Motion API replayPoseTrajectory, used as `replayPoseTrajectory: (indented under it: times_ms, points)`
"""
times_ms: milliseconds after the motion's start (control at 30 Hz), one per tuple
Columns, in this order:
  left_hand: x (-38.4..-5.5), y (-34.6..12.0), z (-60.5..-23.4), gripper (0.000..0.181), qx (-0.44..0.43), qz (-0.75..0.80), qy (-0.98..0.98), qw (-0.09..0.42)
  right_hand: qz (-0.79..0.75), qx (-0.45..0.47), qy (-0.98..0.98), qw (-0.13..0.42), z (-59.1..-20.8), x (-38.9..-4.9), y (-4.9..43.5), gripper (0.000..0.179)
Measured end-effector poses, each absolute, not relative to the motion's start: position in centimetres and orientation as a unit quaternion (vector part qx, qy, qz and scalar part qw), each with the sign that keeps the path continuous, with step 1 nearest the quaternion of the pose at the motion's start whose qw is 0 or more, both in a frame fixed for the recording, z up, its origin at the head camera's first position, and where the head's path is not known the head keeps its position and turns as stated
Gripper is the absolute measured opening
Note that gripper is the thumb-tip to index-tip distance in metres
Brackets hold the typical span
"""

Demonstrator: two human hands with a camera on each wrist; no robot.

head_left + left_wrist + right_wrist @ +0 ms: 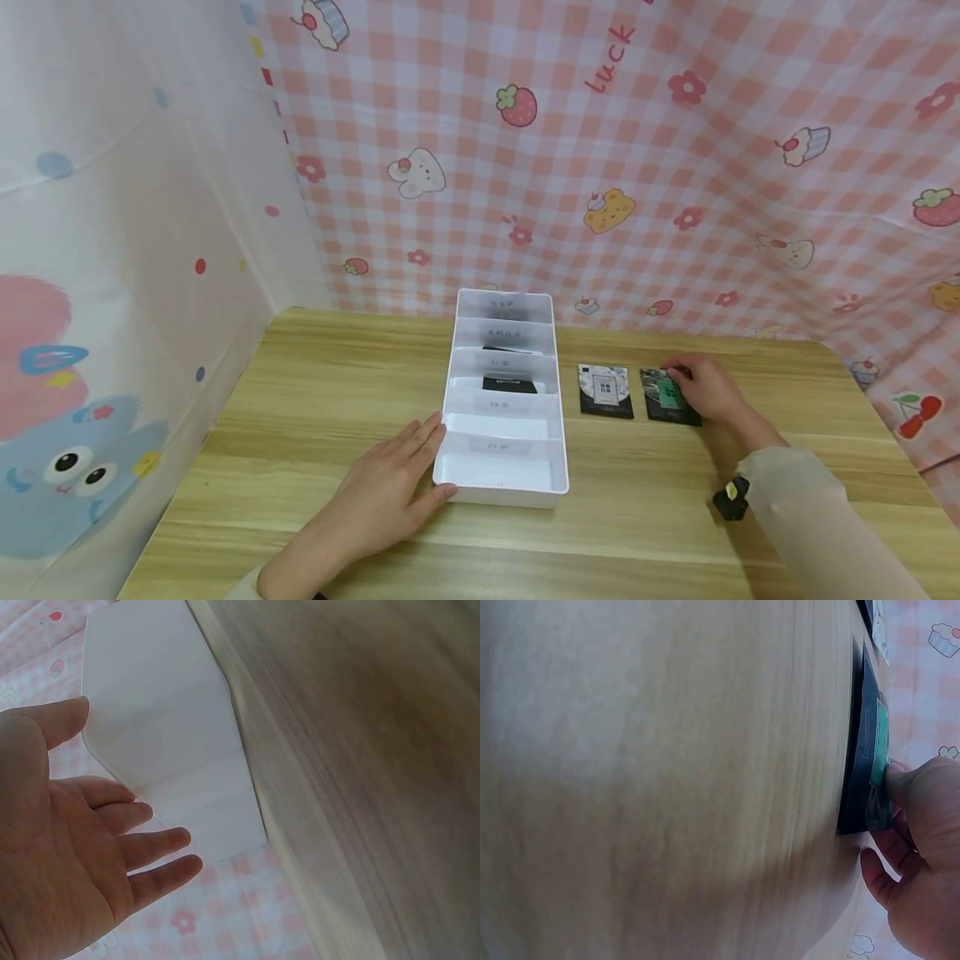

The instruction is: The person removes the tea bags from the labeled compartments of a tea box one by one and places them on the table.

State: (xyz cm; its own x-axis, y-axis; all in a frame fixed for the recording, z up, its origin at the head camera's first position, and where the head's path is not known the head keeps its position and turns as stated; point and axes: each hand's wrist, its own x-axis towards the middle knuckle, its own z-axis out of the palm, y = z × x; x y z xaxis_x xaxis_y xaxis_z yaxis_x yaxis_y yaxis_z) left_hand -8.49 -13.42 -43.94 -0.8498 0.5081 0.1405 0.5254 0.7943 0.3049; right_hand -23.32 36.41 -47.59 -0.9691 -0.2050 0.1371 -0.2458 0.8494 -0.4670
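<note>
Fingers of the right hand (707, 388) pinch a flat black-and-green packet (667, 402); well leftward of them lies a white, compartmented plastic tray (495, 475).

Divided tray (497, 473) was white. Green-labelled packet (666, 403) had black base; second packet (605, 391) was white above, black below. Desk (637, 508) showed yellow-brown wood grain. Rear cloth (465, 221) bore pink-white check.

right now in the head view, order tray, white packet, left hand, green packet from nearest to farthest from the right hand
1. Green packet: pinched by the right hand.
2. White packet: just left of the green one.
3. Tray: left of the white packet.
4. Left hand: at the tray's near left corner.
</note>
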Motion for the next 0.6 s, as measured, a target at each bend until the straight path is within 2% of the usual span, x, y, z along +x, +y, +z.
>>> replayPoseTrajectory:
  times_ms: [433, 600]
  points:
    - [-8.5, -13.4, -43.9, 0.075, -0.276, -0.165, -0.946, 0.031, 0.280, 0.096, -0.955, 0.009, -45.8, -22.4, 36.6, 0.028]
    - [-8.4, -13.4, -43.9, 0.075, -0.273, -0.167, -0.947, 0.025, 0.292, 0.092, -0.952, 0.017, -44.8, -22.0, 36.4, 0.033]
